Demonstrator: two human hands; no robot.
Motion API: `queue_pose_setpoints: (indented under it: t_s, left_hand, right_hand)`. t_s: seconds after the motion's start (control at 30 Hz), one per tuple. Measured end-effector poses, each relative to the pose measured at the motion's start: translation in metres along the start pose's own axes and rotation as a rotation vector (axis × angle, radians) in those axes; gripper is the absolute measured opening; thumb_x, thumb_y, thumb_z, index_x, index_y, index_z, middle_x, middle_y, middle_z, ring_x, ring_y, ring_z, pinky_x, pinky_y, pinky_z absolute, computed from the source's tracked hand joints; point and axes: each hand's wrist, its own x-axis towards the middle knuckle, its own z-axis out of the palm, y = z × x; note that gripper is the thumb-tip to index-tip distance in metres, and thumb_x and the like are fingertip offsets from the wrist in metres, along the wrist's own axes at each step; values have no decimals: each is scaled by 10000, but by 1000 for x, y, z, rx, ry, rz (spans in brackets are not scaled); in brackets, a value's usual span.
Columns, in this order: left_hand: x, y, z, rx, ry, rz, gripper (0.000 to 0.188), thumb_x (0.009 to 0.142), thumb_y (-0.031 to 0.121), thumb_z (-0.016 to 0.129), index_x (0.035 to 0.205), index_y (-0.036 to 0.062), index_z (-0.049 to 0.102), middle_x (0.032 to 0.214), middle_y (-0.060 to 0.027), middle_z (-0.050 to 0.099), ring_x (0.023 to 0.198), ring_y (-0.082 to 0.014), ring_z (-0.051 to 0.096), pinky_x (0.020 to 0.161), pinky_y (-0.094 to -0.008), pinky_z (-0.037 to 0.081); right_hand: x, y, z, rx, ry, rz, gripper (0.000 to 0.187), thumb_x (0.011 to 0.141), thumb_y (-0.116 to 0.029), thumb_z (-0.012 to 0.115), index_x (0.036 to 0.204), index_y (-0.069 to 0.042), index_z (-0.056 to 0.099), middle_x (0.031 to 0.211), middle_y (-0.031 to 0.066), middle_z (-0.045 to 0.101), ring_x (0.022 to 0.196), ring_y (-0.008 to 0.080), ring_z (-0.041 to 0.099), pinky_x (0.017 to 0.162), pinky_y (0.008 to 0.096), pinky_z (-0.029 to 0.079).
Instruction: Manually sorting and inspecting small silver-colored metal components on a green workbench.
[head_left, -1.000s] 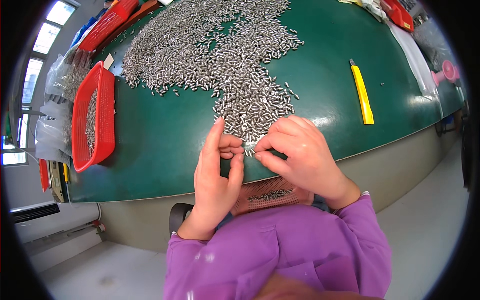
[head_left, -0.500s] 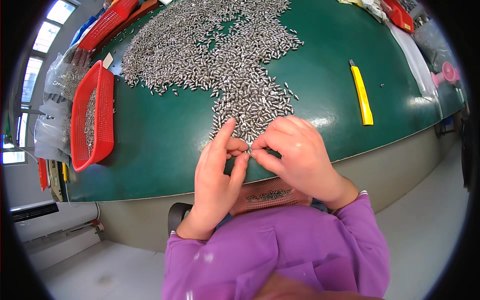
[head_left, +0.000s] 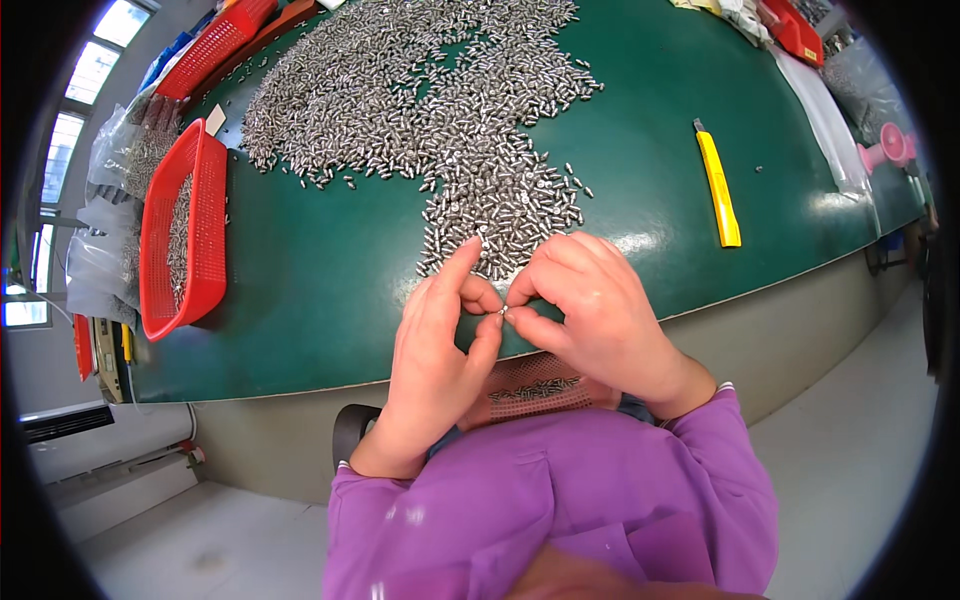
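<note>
Near the front edge of the green table (head_left: 300, 330), a small shiny metal part (head_left: 503, 311) sits between the fingertips of both hands. My right hand (head_left: 595, 305) pinches it between thumb and index finger. My left hand (head_left: 430, 335) meets it from the other side, thumb and a bent finger at the part, with one finger raised. The fingertips hide much of its shape. Just beyond my hands spreads a large pile of small pointed silver metal pieces (head_left: 480, 160). Below the table edge, a pink mesh basket (head_left: 520, 405) on my lap holds similar pieces.
A red plastic basket (head_left: 208, 265) with metal pieces stands at the left, beside clear bags of parts (head_left: 105, 250). A yellow utility knife (head_left: 718, 190) lies to the right of the pile. A pink object (head_left: 890, 148) and a red bin (head_left: 795, 30) are at the far right.
My hands have come slightly nearer to me with the small part, and it now shows a little more between the fingertips. The view has shifted slightly.
</note>
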Motion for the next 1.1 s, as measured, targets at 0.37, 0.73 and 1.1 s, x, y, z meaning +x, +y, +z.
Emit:
queue_pose_setpoints:
  t_s: [0.37,0.73,1.1]
  left_hand:
    - [0,4,-4,-52,-11,-6,769,784,-121,666,1497,8,407,963,-69,628,899,-226,595,836,-365,503]
    - [-4,3,-5,105,18,80,752,783,-133,652,1485,6,423,898,-72,617,857,-242,595,804,-380,488]
    - [-4,3,-3,67,21,66,753,798,-149,653,1494,-5,404,914,-82,627,838,-238,606,776,-365,513]
  right_hand:
    - [-2,2,-4,62,-27,-15,127,787,-82,718,870,-85,622,876,58,554,861,270,558,764,410,433]
    - [-4,4,-3,41,-21,-26,123,804,-96,712,905,-84,644,903,59,564,897,273,567,785,409,441]
    - [-4,4,-4,58,-17,-25,109,812,-94,706,903,-79,648,907,62,563,909,275,566,805,408,439]
